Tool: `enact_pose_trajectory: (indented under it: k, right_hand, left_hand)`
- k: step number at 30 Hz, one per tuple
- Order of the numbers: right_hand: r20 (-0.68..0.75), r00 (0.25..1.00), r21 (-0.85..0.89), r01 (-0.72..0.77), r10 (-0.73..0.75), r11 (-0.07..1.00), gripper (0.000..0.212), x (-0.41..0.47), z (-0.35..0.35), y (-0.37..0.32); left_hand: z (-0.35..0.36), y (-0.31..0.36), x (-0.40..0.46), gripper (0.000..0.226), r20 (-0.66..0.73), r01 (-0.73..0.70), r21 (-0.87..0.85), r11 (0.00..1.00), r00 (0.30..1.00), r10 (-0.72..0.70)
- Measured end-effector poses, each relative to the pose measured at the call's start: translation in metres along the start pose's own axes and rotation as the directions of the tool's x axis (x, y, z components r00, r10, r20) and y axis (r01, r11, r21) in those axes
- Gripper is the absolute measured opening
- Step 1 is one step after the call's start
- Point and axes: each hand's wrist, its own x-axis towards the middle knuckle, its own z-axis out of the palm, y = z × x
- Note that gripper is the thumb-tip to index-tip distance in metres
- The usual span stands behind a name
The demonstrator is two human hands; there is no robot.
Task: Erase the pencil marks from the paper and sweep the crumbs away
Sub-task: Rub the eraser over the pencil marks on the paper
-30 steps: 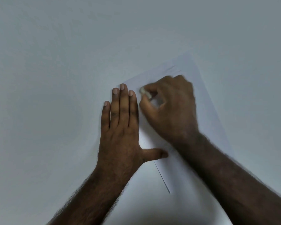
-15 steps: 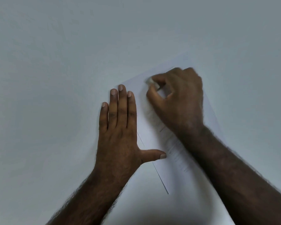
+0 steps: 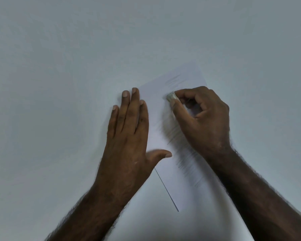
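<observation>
Pale grey surface [image 3: 76, 66] fills the view, bare but for a sheet of paper [image 3: 156, 122] lying askew near its middle. On the sheet's left edge the left hand [image 3: 129, 136] rests flat, fingers straight and close together, thumb spread onto the page. Beside it the right hand [image 3: 203, 122] pinches a small eraser [image 3: 171, 96] between thumb and forefinger, its tip on the paper at the upper end of a band of pencil marks [image 3: 182, 153] that runs down the page under the wrist. To rub well, I would press the flat hand harder so the sheet cannot buckle, use short strokes away from that hand, and work down the band. No crumbs can be made out at this sharpness
</observation>
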Motion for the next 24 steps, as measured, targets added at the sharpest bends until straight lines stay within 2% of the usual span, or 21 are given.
enact_pose_trajectory:
  k: [5, 11, 13, 17, 18, 22, 24]
  right_hand:
    - [0.084, 0.992, 0.017, 0.092, -0.093, 0.996, 0.006, -0.008, 0.002, -0.005]
    - [0.268, 0.917, -0.117, 0.335, -0.295, 0.935, 0.012, -0.018, 0.009, -0.017]
    - [0.209, 0.937, -0.147, 0.312, -0.279, 0.939, 0.011, -0.004, 0.008, -0.012]
    - [-0.003, 0.99, -0.179, 0.14, -0.143, 0.974, 0.008, 0.019, 0.004, -0.006]
    - [0.006, 0.99, -0.161, 0.143, -0.144, 0.976, 0.007, 0.015, 0.007, -0.01]
    - [0.226, 0.931, -0.138, 0.323, -0.288, 0.936, 0.007, -0.013, 0.021, -0.028]
    - [0.165, 0.942, -0.176, 0.32, -0.293, 0.931, 0.007, -0.003, 0.018, -0.02]
  left_hand:
    - [0.005, -0.004, 0.003, 0.125, 0.051, 0.012, -0.036, 0.999, 0.999, -0.01]
    - [0.009, -0.005, 0.004, 0.121, -0.034, 0.053, -0.134, 0.99, 0.998, -0.058]
    - [0.008, -0.007, 0.003, 0.128, -0.002, 0.061, -0.143, 0.988, 0.998, -0.062]
    - [0.006, -0.008, 0.003, 0.136, 0.017, 0.068, -0.153, 0.986, 0.998, -0.066]
    - [0.006, -0.008, 0.004, 0.136, 0.013, 0.076, -0.164, 0.983, 0.997, -0.075]
    - [0.01, -0.005, 0.004, 0.128, -0.057, 0.069, -0.182, 0.981, 0.995, -0.08]
    - [0.01, -0.006, 0.004, 0.132, -0.015, 0.078, -0.164, 0.983, 0.997, -0.082]
